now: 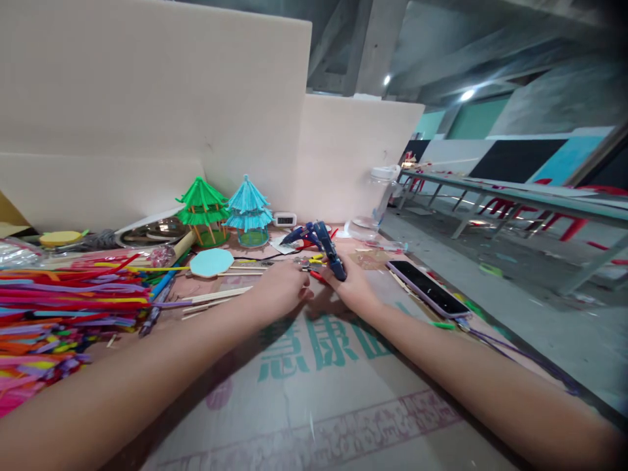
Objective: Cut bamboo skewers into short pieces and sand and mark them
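My right hand (350, 286) is wrapped around the lower end of a dark blue glue gun (328, 245), whose nozzle points left. Beside it, my left hand (284, 286) has its fingers curled in near small tools with red and yellow handles (316, 276). Whatever lies in the left fingers is hidden. Behind the hands stand a green pavilion model (202, 212) and a light blue one (248, 210), both with fuzzy pointed roofs. A pale blue disc (211, 262) and thin wooden sticks (220, 296) lie left of my left hand.
Colourful pipe cleaners (73, 307) pile up at the left. A phone (428, 288) lies by the right table edge, with a clear plastic jug (377, 199) behind it. White boards (235, 98) close off the back, where a small digital clock (285, 219) stands.
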`<state>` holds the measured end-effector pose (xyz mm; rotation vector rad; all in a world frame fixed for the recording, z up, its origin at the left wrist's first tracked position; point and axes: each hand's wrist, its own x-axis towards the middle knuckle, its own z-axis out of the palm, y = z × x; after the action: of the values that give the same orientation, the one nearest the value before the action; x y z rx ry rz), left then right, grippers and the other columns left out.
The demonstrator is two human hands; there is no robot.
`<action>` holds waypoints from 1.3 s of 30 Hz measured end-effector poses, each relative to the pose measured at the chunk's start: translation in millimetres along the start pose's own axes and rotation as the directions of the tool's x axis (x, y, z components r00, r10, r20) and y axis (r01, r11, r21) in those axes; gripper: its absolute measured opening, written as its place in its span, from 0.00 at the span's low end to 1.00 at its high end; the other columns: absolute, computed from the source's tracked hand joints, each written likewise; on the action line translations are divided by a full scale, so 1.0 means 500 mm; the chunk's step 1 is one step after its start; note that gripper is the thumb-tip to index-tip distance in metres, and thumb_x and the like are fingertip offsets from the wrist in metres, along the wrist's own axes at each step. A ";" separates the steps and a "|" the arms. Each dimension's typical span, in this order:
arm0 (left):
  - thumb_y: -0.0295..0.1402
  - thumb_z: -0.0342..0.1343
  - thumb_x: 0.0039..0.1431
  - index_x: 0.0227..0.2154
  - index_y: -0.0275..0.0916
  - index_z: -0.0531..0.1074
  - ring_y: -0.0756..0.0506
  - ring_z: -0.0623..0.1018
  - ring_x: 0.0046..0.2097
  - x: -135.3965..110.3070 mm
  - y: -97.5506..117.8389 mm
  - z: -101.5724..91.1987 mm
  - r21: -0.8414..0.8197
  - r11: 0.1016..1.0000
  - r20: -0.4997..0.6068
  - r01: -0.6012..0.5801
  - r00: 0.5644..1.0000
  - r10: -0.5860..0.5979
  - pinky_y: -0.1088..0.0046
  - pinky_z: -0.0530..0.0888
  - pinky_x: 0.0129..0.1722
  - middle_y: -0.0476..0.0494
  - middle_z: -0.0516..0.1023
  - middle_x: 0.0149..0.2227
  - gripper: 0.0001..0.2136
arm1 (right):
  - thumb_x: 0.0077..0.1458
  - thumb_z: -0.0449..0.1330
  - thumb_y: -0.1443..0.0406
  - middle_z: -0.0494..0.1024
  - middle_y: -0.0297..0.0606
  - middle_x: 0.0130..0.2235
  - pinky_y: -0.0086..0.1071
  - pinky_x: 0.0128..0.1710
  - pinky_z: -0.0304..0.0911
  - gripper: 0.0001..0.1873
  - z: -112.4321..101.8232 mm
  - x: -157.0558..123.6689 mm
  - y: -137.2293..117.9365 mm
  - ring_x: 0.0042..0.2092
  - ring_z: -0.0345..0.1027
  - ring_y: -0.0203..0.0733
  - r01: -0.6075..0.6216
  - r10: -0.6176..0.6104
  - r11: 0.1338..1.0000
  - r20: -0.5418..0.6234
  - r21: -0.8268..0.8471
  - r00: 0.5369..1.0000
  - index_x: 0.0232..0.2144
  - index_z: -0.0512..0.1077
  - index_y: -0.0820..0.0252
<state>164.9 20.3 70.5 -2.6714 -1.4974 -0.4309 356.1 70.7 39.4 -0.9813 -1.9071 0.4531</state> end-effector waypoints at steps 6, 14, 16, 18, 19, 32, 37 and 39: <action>0.29 0.57 0.63 0.35 0.32 0.77 0.40 0.77 0.49 0.029 0.002 0.028 -0.072 0.996 0.012 0.044 0.999 -0.044 0.55 0.71 0.53 0.39 0.80 0.40 0.06 | 0.56 0.60 0.52 0.80 0.43 0.39 0.43 0.43 0.68 0.18 0.002 0.003 0.008 0.41 0.74 0.51 -0.009 0.009 1.000 -0.001 -0.005 1.000 0.41 0.71 0.59; 0.38 0.54 0.66 0.43 0.44 0.80 0.51 0.81 0.39 -0.061 0.131 -0.127 -0.591 0.802 0.182 -0.086 0.954 0.237 0.81 0.74 0.36 0.53 0.84 0.40 0.11 | 0.56 0.61 0.51 0.80 0.44 0.41 0.42 0.43 0.67 0.21 -0.003 0.004 0.000 0.42 0.74 0.51 -0.005 0.005 1.000 0.030 -0.004 1.000 0.44 0.72 0.61; 0.38 0.53 0.67 0.40 0.41 0.81 0.49 0.81 0.39 -0.074 0.102 -0.162 -0.564 0.823 0.112 -0.069 0.981 0.159 0.78 0.73 0.36 0.49 0.84 0.40 0.12 | 0.56 0.60 0.50 0.80 0.44 0.39 0.41 0.41 0.67 0.21 -0.004 0.004 -0.002 0.40 0.74 0.51 -0.020 0.020 1.000 0.024 -0.004 1.000 0.42 0.72 0.61; 0.38 0.51 0.67 0.42 0.42 0.81 0.48 0.80 0.41 -0.074 0.033 -0.169 -0.345 0.939 0.030 0.007 1.000 0.003 0.77 0.73 0.38 0.48 0.84 0.42 0.13 | 0.56 0.60 0.50 0.80 0.43 0.38 0.40 0.39 0.67 0.21 -0.003 0.004 -0.002 0.38 0.74 0.51 -0.034 0.034 0.999 0.018 -0.006 0.999 0.41 0.72 0.60; 0.38 0.51 0.66 0.43 0.43 0.80 0.47 0.80 0.41 -0.072 -0.010 -0.162 -0.189 0.978 0.004 0.087 0.996 -0.087 0.76 0.72 0.38 0.48 0.84 0.42 0.13 | 0.55 0.61 0.49 0.80 0.43 0.38 0.40 0.38 0.67 0.21 -0.003 0.004 -0.002 0.39 0.74 0.51 -0.036 0.036 0.999 0.016 -0.008 0.999 0.41 0.72 0.60; 0.36 0.53 0.57 0.29 0.40 0.80 0.38 0.80 0.43 -0.088 -0.216 -0.023 -0.022 0.955 -0.012 0.295 0.955 -0.295 0.67 0.72 0.43 0.38 0.82 0.37 0.11 | 0.56 0.60 0.50 0.79 0.44 0.42 0.41 0.45 0.66 0.21 -0.003 0.003 -0.001 0.43 0.73 0.52 0.005 -0.003 0.999 0.047 -0.041 0.999 0.42 0.71 0.59; 0.42 0.49 0.63 0.50 0.39 0.74 0.44 0.81 0.33 -0.096 -0.161 -0.111 -0.250 0.910 -0.015 0.331 0.938 -0.345 0.69 0.77 0.34 0.40 0.83 0.41 0.19 | 0.56 0.60 0.50 0.79 0.45 0.43 0.42 0.45 0.67 0.22 -0.007 0.001 -0.006 0.44 0.73 0.52 0.017 -0.015 0.999 0.047 -0.042 0.999 0.44 0.71 0.60; 0.44 0.47 0.65 0.55 0.40 0.70 0.47 0.82 0.31 -0.106 -0.130 -0.148 -0.446 0.845 0.041 0.296 0.950 -0.311 0.70 0.79 0.33 0.41 0.83 0.42 0.21 | 0.55 0.60 0.49 0.80 0.45 0.43 0.43 0.45 0.67 0.23 -0.008 0.001 -0.007 0.43 0.74 0.53 -0.001 0.002 0.999 0.047 -0.039 0.999 0.44 0.71 0.60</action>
<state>68.2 -2.2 121.6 -2.7111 -2.0399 -0.9425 357.7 68.5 44.1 -1.0056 -1.9645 0.4450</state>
